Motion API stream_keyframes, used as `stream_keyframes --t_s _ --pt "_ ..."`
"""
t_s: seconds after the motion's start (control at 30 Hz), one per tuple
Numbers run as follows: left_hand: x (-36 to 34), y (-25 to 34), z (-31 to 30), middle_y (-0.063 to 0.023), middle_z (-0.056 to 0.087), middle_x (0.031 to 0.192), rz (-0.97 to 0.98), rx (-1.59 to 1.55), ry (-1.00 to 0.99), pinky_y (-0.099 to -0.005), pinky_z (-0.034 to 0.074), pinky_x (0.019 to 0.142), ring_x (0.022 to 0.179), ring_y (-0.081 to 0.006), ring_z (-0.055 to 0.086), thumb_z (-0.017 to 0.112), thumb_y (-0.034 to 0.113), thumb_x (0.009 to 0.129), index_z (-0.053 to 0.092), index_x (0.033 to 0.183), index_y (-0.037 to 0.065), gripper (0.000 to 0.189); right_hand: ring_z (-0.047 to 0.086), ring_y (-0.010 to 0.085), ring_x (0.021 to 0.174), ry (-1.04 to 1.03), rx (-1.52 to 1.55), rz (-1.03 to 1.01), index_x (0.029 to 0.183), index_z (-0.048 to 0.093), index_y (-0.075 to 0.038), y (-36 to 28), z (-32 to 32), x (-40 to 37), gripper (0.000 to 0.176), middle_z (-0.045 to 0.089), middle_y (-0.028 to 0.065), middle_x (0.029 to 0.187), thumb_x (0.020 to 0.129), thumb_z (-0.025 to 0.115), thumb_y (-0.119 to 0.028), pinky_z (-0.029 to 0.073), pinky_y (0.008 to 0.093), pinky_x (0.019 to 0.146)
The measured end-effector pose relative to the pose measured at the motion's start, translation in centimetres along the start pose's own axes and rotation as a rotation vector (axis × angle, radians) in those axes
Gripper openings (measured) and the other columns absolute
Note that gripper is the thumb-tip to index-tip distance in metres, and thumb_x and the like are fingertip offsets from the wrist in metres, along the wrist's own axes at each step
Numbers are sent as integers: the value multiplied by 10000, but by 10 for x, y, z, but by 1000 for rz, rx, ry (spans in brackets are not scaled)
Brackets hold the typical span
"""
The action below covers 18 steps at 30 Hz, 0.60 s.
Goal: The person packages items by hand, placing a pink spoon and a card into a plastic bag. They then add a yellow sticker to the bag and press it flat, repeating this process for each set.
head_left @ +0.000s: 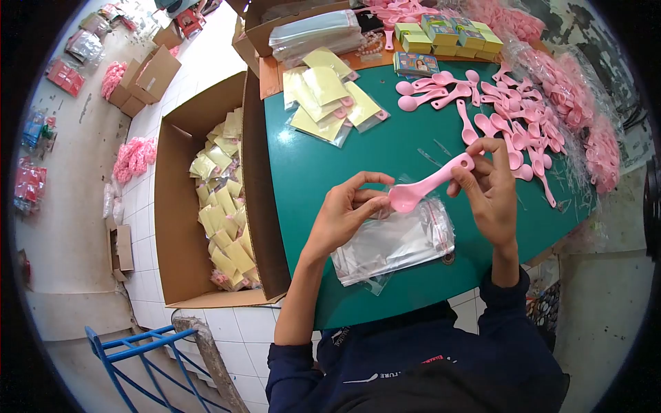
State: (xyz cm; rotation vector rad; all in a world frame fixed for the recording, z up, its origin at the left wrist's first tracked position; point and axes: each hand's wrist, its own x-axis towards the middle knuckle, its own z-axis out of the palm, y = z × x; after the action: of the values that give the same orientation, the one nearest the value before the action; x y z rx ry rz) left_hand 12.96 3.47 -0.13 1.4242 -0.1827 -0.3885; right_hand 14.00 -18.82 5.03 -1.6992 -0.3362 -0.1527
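Observation:
My right hand pinches the handle end of a pink plastic spoon above the green table. The spoon's bowl points left, toward my left hand. That hand's fingers touch the bowl and pinch a clear zip bag at its mouth. Under both hands lies a stack of clear zip bags.
A heap of loose pink spoons covers the table's right side. Packed yellow packets lie at the table's far left, small boxes behind them. A big cardboard box with several yellow packets stands on the floor to the left.

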Motion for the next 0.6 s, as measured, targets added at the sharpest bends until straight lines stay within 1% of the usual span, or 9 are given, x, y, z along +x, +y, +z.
stream_keyframes --t_s 0.17,0.27,0.33,0.4,0.43,0.47,0.5,0.57,0.6 --pt "-1 5 13 -84 661 953 65 -108 7 -204 472 725 853 -81 597 551 77 902 522 1180 -17 296 593 97 608 -117 -134 -47 1000 440 -5 -3 8 7 274 625 90 735 828 648 -55 476 221 551" --pt "-3 12 20 -82 659 982 141 -121 45 -216 467 766 893 -95 597 539 82 907 521 1187 -20 298 594 94 596 -246 -294 -156 965 475 -5 -13 8 14 275 630 88 735 799 684 -69 474 224 550" --pt "-5 19 26 -88 659 998 213 -142 121 -239 459 793 882 -104 590 509 113 927 556 1145 -34 267 593 92 593 -188 -303 -221 968 489 -8 -15 10 17 284 637 83 741 787 698 -72 472 228 544" --pt "-8 15 14 -89 660 980 145 -7 48 -242 458 791 863 -104 585 492 131 938 582 1102 -41 254 596 109 586 -142 -253 -248 944 531 -21 -18 12 19 253 646 84 750 773 710 -74 472 236 532" --pt "-8 13 9 -90 661 971 111 61 10 -244 457 790 854 -105 583 484 140 943 595 1080 -45 255 598 120 588 -167 -264 -330 918 550 -24 -17 13 22 228 645 79 754 770 712 -84 478 243 541" --pt "-8 11 10 -71 659 913 129 37 27 -231 475 702 771 -92 584 469 181 957 631 999 -48 283 600 132 590 -191 -276 -410 892 568 -28 -15 14 26 204 645 73 757 767 715 -95 483 251 549" --pt "-9 13 11 -56 651 899 146 0 53 -222 466 684 760 -83 568 473 177 957 627 1023 -45 278 601 143 592 -214 -287 -488 866 587 -32 -14 15 30 181 644 68 761 764 717 -105 488 259 557" --pt "-13 18 13 -24 636 871 178 -75 108 -202 448 646 739 -64 538 480 169 958 619 1071 -40 275 605 157 698 -418 -306 -674 831 621 -43 -19 17 47 152 651 58 811 760 714 -140 494 279 609" --pt "-17 11 4 -27 631 829 131 2 65 -209 449 591 705 -57 535 486 176 957 632 1047 -30 268 606 163 751 -522 -315 -769 814 638 -49 -22 18 60 143 654 53 837 758 712 -158 497 289 634"
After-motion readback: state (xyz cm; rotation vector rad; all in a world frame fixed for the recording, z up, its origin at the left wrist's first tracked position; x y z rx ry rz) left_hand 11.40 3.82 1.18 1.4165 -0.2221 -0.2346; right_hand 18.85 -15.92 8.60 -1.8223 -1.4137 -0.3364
